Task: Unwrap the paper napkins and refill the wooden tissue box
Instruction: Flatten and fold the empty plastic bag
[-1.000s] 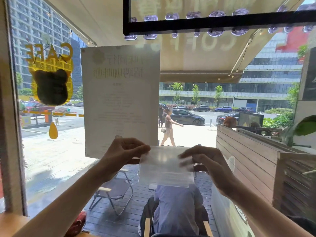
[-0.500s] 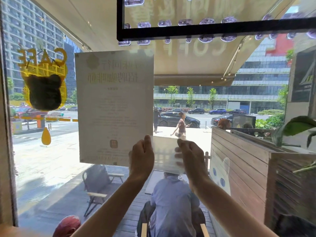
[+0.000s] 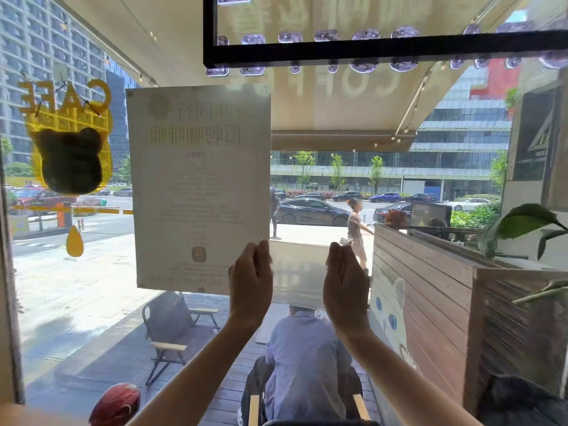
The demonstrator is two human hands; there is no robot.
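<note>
Both hands are raised in front of me at the window, backs toward the head camera. My left hand (image 3: 250, 282) is closed on the left edge of a clear plastic wrapper (image 3: 298, 276), and my right hand (image 3: 345, 285) is closed on its right edge, so the sheet hangs flat and upright between them. It is see-through and pale; I cannot tell whether any napkins are inside it. The hands are near each other, kept apart by the wrapper alone.

Just left of my left hand, a large paper notice (image 3: 199, 189) is stuck on the glass, its lower right corner behind that hand's fingers. Farther left, a yellow cafe sticker (image 3: 69, 142) with a dark bear shape sits on the pane. Below the hands, beyond the glass, a person in a blue shirt (image 3: 305, 361) sits with their back to me, and a folding chair (image 3: 172, 330) stands to the lower left. Right of my right hand runs a wooden slatted planter (image 3: 430, 290) with green leaves above it.
</note>
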